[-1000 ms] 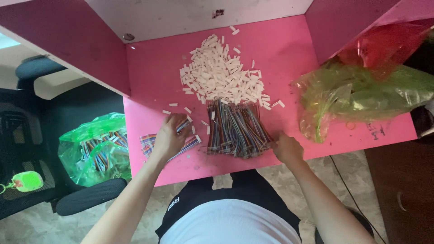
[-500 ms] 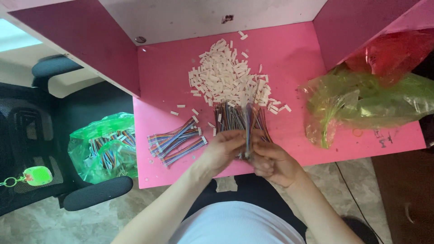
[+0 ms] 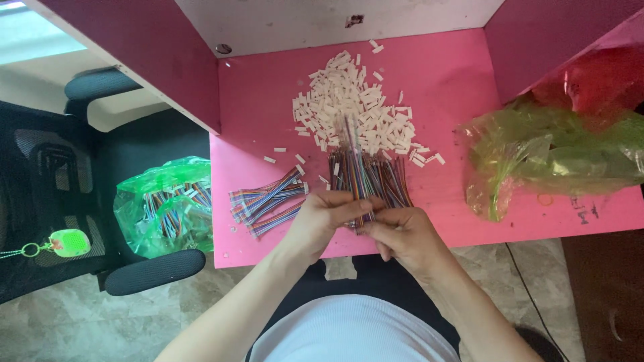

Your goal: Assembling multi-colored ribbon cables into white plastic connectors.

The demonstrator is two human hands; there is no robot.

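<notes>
Left hand [image 3: 327,218], right hand [image 3: 401,234] together, grip seemingly pinched

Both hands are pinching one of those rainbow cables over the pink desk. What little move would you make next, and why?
Probably reach the right hand forward for one white connector from the heap. The left hand and right hand hold a single ribbon cable whose far end already points at that heap, above the loose cable bundle. A smaller cable pile lies to the left.

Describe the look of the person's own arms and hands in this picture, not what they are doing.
Both forearms are bare, with no sleeves in view. The left hand and the right hand wear no gloves. No watch, bracelet or ring can be made out. Near the bottom edge the person wears a white top.
</notes>
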